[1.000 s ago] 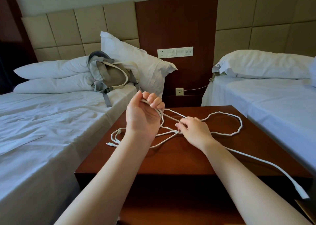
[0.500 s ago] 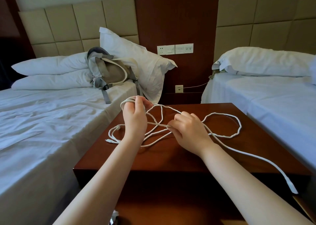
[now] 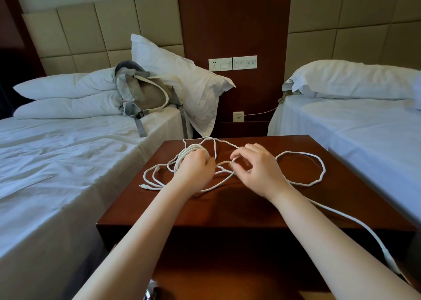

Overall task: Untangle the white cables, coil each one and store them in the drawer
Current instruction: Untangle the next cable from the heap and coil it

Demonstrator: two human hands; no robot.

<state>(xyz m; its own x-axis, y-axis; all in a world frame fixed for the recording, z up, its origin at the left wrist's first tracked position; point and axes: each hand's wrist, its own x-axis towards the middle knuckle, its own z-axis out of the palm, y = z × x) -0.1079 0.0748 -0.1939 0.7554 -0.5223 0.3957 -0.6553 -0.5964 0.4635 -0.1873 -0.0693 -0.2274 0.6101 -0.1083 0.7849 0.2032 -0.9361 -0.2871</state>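
Left hand [image 3: 196, 170] grips coiled white cable [image 3: 185, 155]; right hand [image 3: 259, 172] pinches it above nightstand [image 3: 250, 210]. Wall switch [image 3: 232, 63] markings too small to read.

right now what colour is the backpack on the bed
The backpack is grey and tan, with grey straps; the head view shows it best.

Thin white cables [image 3: 319, 174] stand out on the glossy reddish-brown wooden nightstand [image 3: 250, 208]. Left of it, the crumpled white bed sheet [image 3: 57, 163] looks faintly bluish, as does the smoother white bed sheet [image 3: 364, 128] on its right. Behind it is a dark red-brown wood wall panel [image 3: 234, 26] with 2 white rectangular switch plates [image 3: 232, 63], flanked by beige padded headboard squares [image 3: 114, 28] in a grid. Behind-left are a grey-and-tan fabric backpack [image 3: 145, 94] and a plump white pillow [image 3: 182, 78].
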